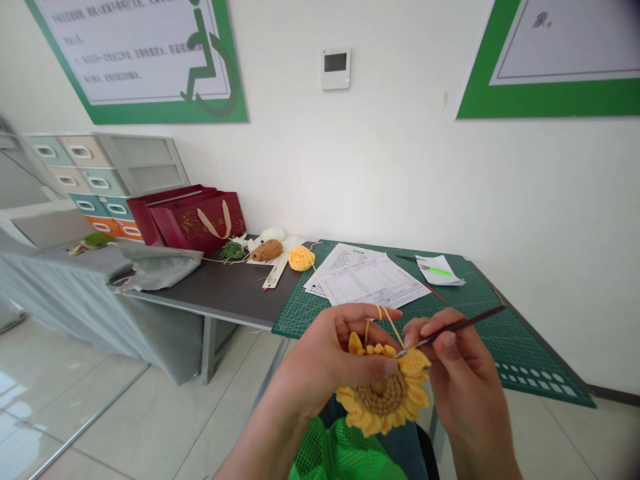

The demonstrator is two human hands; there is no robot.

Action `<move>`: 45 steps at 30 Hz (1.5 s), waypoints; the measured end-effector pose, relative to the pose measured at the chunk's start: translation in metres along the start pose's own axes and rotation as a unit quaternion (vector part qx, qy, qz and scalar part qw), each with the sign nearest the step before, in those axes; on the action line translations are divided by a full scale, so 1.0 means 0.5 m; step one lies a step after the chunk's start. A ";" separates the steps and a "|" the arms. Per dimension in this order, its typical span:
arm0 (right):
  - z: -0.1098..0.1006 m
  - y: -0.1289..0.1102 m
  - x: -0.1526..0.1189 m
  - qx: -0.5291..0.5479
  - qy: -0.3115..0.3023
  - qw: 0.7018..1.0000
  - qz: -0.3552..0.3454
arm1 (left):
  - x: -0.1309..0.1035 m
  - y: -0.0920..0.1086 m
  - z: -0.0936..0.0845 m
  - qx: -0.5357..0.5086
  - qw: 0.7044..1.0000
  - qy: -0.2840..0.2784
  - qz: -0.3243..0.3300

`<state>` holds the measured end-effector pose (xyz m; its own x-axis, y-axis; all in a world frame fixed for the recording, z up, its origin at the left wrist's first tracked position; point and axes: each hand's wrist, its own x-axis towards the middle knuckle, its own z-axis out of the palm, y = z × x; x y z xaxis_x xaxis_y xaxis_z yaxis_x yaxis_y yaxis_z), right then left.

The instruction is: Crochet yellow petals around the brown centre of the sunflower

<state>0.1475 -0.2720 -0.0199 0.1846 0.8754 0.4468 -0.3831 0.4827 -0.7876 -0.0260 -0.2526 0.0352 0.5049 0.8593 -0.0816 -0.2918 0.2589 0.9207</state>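
Observation:
A crocheted sunflower [383, 397] with a brown centre and yellow petals is pinched in my left hand [327, 357], the thumb lying across its front. Yellow yarn [395, 325] loops over my left index finger and runs down to the flower's upper edge. My right hand [463, 377] grips a crochet hook [463, 323] with a dark handle, like a pen. Its metal tip meets the petals at the upper right, where the yarn arrives; the exact stitch is too small to make out.
A yellow yarn ball [301, 258] sits on the table beside brown yarn [267, 250] and green yarn [233, 250]. Printed papers [373, 280] and a notepad with a green pen [436, 271] lie on the green cutting mat [480, 293]. Red gift bags [195, 217] stand by drawer boxes [145, 163].

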 end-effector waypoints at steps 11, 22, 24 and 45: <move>0.000 0.004 0.000 0.003 0.001 1.000 -0.008 | -0.004 -0.002 -0.003 0.002 1.000 -0.003 -0.004; -0.009 0.007 0.000 0.035 -0.012 0.999 0.034 | -0.002 -0.002 -0.009 -0.015 1.000 -0.019 -0.007; -0.011 0.008 0.002 0.030 -0.022 0.999 0.027 | -0.001 -0.002 -0.010 -0.018 1.000 -0.023 -0.007; -0.046 -0.075 0.023 -0.302 -0.237 0.882 -0.272 | -0.003 -0.001 -0.006 -0.013 1.000 -0.004 -0.006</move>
<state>0.1850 -0.2795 0.0051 -0.2610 0.4691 0.8437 0.2237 0.8796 -0.4198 -0.0289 -0.2528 0.0336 0.5147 0.8526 -0.0901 -0.3072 0.2815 0.9091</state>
